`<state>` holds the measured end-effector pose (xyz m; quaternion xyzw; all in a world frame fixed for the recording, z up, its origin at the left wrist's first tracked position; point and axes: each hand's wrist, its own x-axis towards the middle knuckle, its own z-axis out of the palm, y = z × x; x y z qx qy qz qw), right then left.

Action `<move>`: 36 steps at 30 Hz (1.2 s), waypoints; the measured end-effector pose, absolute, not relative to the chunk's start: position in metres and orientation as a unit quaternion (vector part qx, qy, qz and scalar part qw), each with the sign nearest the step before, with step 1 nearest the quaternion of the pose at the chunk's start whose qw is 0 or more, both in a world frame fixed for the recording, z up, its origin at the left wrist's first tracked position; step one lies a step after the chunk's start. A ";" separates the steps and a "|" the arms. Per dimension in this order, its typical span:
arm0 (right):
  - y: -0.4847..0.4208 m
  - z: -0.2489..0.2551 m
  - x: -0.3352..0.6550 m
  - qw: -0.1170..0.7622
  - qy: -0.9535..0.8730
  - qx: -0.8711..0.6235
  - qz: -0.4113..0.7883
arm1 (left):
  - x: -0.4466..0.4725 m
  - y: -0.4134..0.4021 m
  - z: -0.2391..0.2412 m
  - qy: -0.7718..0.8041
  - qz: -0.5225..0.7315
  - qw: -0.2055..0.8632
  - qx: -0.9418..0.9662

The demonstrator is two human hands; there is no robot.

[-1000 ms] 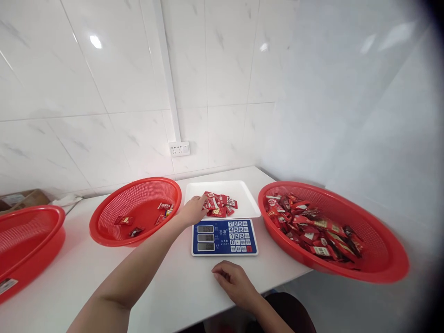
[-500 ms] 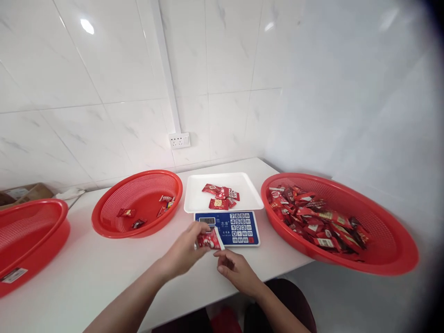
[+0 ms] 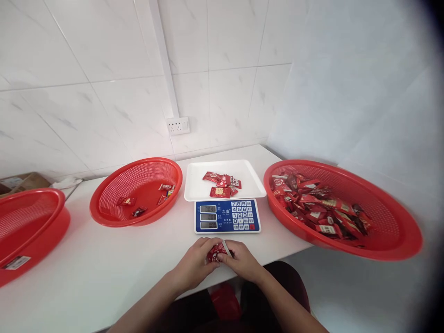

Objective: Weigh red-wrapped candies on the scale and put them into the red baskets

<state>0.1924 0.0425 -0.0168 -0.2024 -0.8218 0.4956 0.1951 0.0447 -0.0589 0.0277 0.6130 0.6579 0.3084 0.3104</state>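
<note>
Just in front of the scale, at the table's near edge, my left hand (image 3: pixel 197 262) grips a small red printed packet (image 3: pixel 217 251) with a white edge strip. My right hand (image 3: pixel 243 262) closes on the packet's right side, thumb across its front. Fingers cover most of the packet. Beyond my hands stands a blue digital scale (image 3: pixel 227 216) with lit display rows and a keypad. On its white tray (image 3: pixel 194 182) several red snack packets (image 3: pixel 219 192) lie in a loose heap.
To the right, a red basket (image 3: pixel 391 231) holds a pile of red packets (image 3: pixel 319 208). The red basket (image 3: pixel 104 210) at left has several packets inside. Another red basket (image 3: pixel 34 231) stands far left, near a cardboard box (image 3: pixel 29 181). A wall socket (image 3: pixel 178 126) is behind.
Both hands have drawn back toward me with the packet, uncovering the scale's display. My right hand has moved from the packet's lower corner to grip its side. The view has tilted down slightly.
</note>
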 end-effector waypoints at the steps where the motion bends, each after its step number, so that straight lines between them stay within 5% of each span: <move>1: 0.043 -0.017 0.193 0.197 -0.822 -0.201 0.495 | 0.045 -0.059 0.027 0.659 0.311 0.313 0.610; 14: 0.050 0.004 0.207 0.250 -0.817 -0.203 0.478 | 0.036 -0.039 0.030 0.552 0.429 0.552 0.454; 20: 0.109 0.077 0.274 0.335 -0.836 -0.350 0.259 | 0.034 -0.039 0.016 0.513 0.505 0.632 0.288; 24: 0.164 0.100 0.314 0.234 -0.829 -0.505 0.059 | 0.040 -0.042 0.014 0.501 0.495 0.668 0.240; 28: 0.195 0.096 0.328 0.082 -0.845 -0.528 -0.011 | 0.047 -0.044 0.019 0.480 0.506 0.674 0.242; 36: 0.208 0.115 0.332 0.160 -0.783 -0.597 -0.072 | 0.046 -0.044 0.013 0.468 0.512 0.676 0.249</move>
